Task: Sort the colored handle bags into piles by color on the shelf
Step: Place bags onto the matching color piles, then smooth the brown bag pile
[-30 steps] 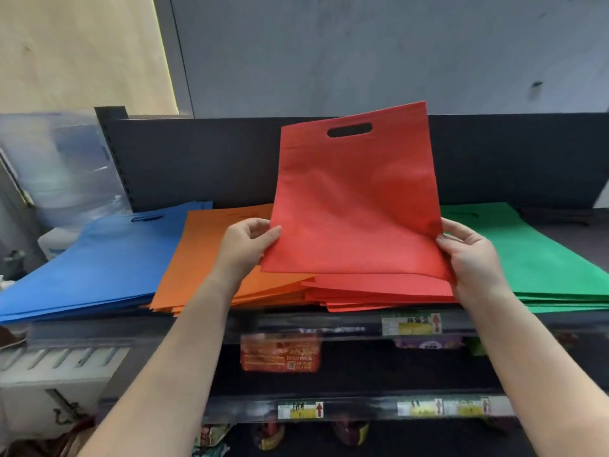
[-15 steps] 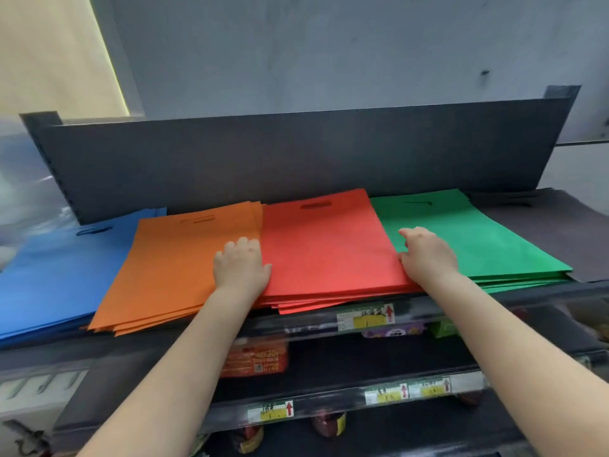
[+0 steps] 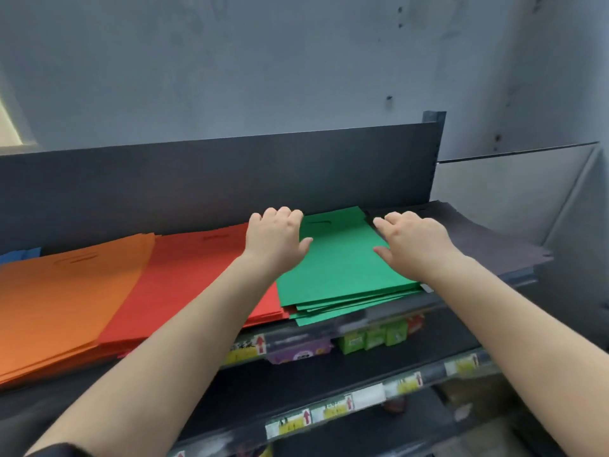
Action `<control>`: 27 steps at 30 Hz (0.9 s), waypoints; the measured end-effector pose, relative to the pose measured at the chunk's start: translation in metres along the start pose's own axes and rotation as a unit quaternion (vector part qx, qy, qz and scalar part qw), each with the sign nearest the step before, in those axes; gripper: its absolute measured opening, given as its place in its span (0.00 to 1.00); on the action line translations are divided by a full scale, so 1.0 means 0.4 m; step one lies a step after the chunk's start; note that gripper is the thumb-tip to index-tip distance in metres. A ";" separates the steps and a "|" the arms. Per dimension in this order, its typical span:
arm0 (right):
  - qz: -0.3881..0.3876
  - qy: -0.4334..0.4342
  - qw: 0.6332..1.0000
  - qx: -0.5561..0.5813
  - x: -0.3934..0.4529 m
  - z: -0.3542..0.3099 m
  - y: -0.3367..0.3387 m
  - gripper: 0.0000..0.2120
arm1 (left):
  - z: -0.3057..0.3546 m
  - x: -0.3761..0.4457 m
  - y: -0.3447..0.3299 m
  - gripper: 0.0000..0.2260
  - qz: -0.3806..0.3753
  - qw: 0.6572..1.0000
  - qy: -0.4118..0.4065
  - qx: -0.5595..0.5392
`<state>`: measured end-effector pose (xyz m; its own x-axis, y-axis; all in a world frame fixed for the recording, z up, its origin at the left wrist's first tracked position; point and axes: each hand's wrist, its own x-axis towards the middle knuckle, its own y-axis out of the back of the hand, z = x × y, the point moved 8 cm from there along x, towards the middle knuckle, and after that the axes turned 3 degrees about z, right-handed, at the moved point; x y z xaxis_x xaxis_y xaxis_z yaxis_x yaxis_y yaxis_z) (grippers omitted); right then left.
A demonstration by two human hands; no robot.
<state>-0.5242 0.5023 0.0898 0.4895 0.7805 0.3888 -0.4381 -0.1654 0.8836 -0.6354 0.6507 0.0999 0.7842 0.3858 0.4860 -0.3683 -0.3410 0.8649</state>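
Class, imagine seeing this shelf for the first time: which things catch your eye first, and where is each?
The bright flat fabric bags in colour piles along the top shelf: the orange pile at left, the red pile next, then the green pile. Both bare hands, the left hand and the right hand, reach over the green pile's two sides.
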 end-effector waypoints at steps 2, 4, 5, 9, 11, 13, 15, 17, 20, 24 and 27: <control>-0.007 -0.020 1.000 -0.018 -0.026 0.105 -0.005 0.23 | 0.098 0.047 -0.009 0.22 -0.005 1.000 -0.016 -0.008; -0.018 -0.044 0.998 -0.036 -0.059 0.218 -0.014 0.23 | 0.203 0.088 -0.019 0.23 -0.008 0.999 -0.031 -0.017; -0.026 -0.057 0.997 -0.044 -0.078 0.274 -0.020 0.23 | 0.258 0.106 -0.023 0.22 -0.008 0.999 -0.039 -0.021; -0.053 -0.103 0.990 -0.086 -0.175 0.494 -0.040 0.24 | 0.496 0.169 -0.037 0.22 0.000 0.996 -0.079 -0.041; -0.068 -0.131 0.984 -0.101 -0.233 0.599 -0.047 0.25 | 0.619 0.195 -0.039 0.21 0.005 0.993 -0.104 -0.055; -0.081 -0.163 0.977 -0.110 -0.299 0.698 -0.050 0.25 | 0.744 0.218 -0.037 0.21 0.006 0.988 -0.135 -0.073; -0.086 -0.191 0.970 -0.124 -0.364 0.789 -0.050 0.25 | 0.867 0.239 -0.031 0.22 0.007 0.981 -0.168 -0.095; -0.093 -0.223 0.961 -0.137 -0.430 0.877 -0.049 0.25 | 0.991 0.254 -0.019 0.22 0.009 0.972 -0.202 -0.117; -0.103 -0.279 0.944 -0.144 -0.526 0.998 -0.050 0.25 | 1.172 0.264 -0.001 0.22 0.011 0.957 -0.253 -0.144; -0.117 -0.349 0.917 -0.152 -0.652 1.135 -0.061 0.25 | 1.389 0.275 0.015 0.23 0.014 0.934 -0.304 -0.188; -0.130 -0.390 0.897 -0.163 -0.736 1.230 -0.076 0.24 | 1.546 0.282 0.017 0.23 0.009 0.914 -0.346 -0.210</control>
<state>-0.2841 -0.0190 0.0769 0.9299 0.0875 0.3573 -0.3677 0.2445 0.8972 -0.2405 0.1619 0.0831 0.8509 -0.3009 0.4307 -0.4293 0.0744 0.9001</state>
